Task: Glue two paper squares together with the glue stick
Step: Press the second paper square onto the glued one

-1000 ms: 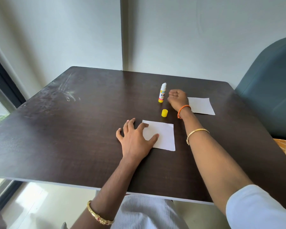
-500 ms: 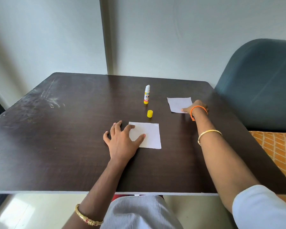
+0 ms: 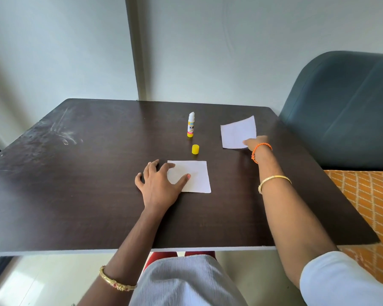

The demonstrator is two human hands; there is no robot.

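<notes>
Change since half a second back: the far paper square (image 3: 238, 131) no longer lies flat. Its far edge is tilted up off the desk (image 3: 86, 173), with the right hand (image 3: 255, 142) at its near right corner. Right grip: fingers closed on that corner, though the fingertips are hidden behind the paper and the back of the hand, so the exact pinch cannot be made out.

Left hand (image 3: 158, 182) unchanged: fingers spread, palm down, thumb and forefinger resting on the left edge of the near paper square (image 3: 191, 176), which lies flat. This grip is open, pressing and not grasping.

Glue stick (image 3: 191, 124) stands upright and uncapped beyond the near square, same spot as before. Its yellow cap (image 3: 195, 149) sits apart from it, between stick and near square.

Label on the stick only partly legible. Right forearm runs out of view at the lower right, under a white sleeve (image 3: 341, 281).
</notes>
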